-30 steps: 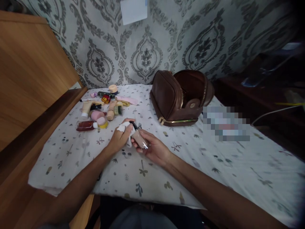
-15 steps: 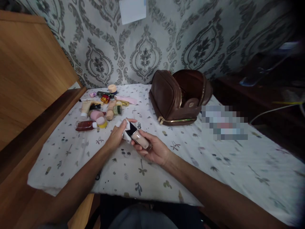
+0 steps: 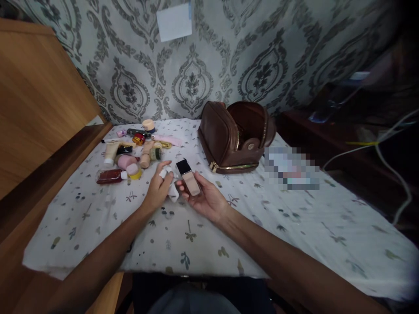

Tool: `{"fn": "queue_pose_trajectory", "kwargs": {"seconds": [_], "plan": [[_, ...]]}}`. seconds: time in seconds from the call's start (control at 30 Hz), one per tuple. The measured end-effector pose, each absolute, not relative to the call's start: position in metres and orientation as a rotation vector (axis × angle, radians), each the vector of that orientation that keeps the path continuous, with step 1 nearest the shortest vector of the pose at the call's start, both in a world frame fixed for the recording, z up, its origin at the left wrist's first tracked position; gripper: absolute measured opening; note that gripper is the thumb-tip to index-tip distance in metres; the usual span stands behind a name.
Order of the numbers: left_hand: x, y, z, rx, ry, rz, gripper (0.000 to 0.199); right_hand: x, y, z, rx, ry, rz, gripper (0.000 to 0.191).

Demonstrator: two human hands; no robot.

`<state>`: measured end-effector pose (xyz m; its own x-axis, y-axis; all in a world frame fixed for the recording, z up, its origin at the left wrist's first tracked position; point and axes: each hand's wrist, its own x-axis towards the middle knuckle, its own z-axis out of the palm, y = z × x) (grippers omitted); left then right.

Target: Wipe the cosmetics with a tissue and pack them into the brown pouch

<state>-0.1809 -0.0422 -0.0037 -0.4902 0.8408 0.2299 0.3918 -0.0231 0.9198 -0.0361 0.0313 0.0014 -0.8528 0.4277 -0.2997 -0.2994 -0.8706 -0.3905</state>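
Observation:
My right hand is closed around a foundation bottle, beige glass below with a black cap on top. The bottle tilts with its cap toward the upper left. Just left of it, my left hand grips a crumpled white tissue, which sits apart from the cap. Beyond my left hand lies a group of cosmetics: a bottle of dark red liquid, a cream tube, a pink container and a green jar.
A brown cosmetic bag stands unzipped at the back of the cloth-covered table. To its right is a blurred-out flat item. A wooden panel borders the left side; a white cable hangs at the right.
My left hand has drawn the tissue back from the bottle's cap. The bottle has turned more upright in my right hand. The whole view has shifted slightly.

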Motion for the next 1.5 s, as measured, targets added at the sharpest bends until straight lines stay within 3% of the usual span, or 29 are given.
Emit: {"fn": "queue_pose_trajectory", "kwargs": {"seconds": [0.17,0.33,0.7,0.93,1.1,1.3,1.5], "plan": [[-0.183,-0.045,0.008,1.189,1.805,1.831,0.020,-0.039,0.026,-0.003,-0.625,-0.449,2.595,0.024],[-0.176,-0.046,0.015,1.337,2.025,1.969,0.024,-0.041,0.015,-0.004,-0.537,-0.548,2.691,0.014],[-0.170,-0.048,-0.003,2.103,2.195,1.247,0.050,-0.041,0.020,-0.004,-0.432,-0.475,2.560,0.003],[-0.166,-0.048,0.002,2.025,2.116,1.388,0.038,-0.043,0.021,-0.009,-0.454,-0.529,2.461,0.027],[-0.172,-0.051,0.002,1.778,2.064,1.573,0.036,-0.040,0.019,-0.005,-0.475,-0.643,2.480,0.028],[-0.170,-0.053,0.006,1.858,1.898,1.542,0.027,-0.040,0.021,-0.008,-0.493,-0.755,2.439,0.033],[-0.163,-0.056,0.009,2.114,1.741,1.332,0.040,-0.042,0.028,-0.012,-0.519,-0.655,2.362,0.023]]}}
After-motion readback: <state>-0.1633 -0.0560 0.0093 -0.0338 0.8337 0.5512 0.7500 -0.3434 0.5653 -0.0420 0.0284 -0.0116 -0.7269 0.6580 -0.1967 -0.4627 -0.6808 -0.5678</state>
